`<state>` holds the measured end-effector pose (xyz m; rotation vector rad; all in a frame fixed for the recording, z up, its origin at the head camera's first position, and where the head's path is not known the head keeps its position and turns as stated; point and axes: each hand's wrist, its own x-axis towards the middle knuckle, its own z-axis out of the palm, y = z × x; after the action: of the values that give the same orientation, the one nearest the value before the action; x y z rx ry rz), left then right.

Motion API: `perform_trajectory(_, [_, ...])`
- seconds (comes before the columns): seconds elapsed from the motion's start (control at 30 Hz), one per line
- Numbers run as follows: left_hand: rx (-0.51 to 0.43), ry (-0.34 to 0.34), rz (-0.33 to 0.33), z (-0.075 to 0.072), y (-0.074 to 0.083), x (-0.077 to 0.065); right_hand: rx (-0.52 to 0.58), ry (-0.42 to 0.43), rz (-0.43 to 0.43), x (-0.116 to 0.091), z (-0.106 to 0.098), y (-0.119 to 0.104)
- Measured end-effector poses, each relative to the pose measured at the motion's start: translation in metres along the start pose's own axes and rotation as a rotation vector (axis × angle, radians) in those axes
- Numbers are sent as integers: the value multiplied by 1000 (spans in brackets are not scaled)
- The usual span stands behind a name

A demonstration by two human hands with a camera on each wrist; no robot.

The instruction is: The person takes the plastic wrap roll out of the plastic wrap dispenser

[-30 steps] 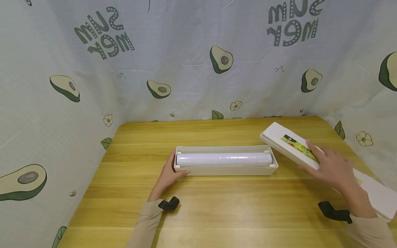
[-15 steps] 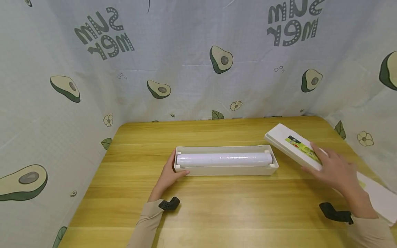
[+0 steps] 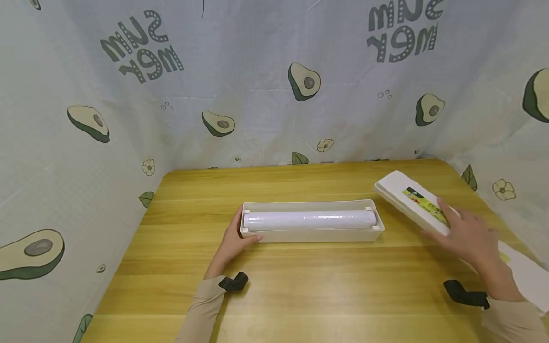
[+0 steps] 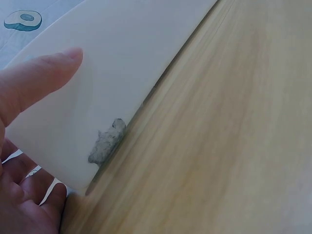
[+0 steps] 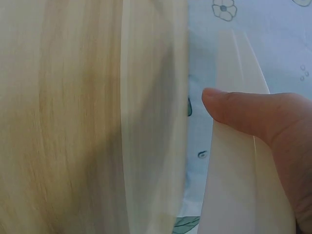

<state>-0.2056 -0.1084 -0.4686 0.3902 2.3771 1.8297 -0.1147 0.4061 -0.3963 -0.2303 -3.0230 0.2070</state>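
A long white box (image 3: 317, 236) sits on the table with its top off, and a roll of clear-looking film (image 3: 310, 220), probably cling film, lies inside. My left hand (image 3: 231, 243) grips the box's left end, thumb on the front wall; a grey smudge (image 4: 107, 142) marks that wall in the left wrist view. On the right, my right hand (image 3: 469, 238) holds a long white lid (image 3: 394, 183) with a green and yellow label (image 3: 422, 202). The lid slants above the table, and its near end passes behind the hand and forearm. The right thumb (image 5: 239, 107) presses its side.
A wooden table (image 3: 334, 286) spans the view. An avocado-print cloth (image 3: 257, 95) hangs behind and along both sides. Black wrist cameras sit on both forearms, such as the right camera (image 3: 465, 293).
My right hand has shifted slightly rightward with the lid, away from the box. The left hand and box stay in place.
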Motion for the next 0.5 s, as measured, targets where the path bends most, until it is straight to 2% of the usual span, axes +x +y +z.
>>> perform_trajectory(0.3, [5, 17, 13, -2, -2, -4, 1, -33, 57, 5, 4, 9])
perform_trajectory(0.5, [7, 3, 12, -1, -3, 0, -10, -47, 119, 6, 6, 20])
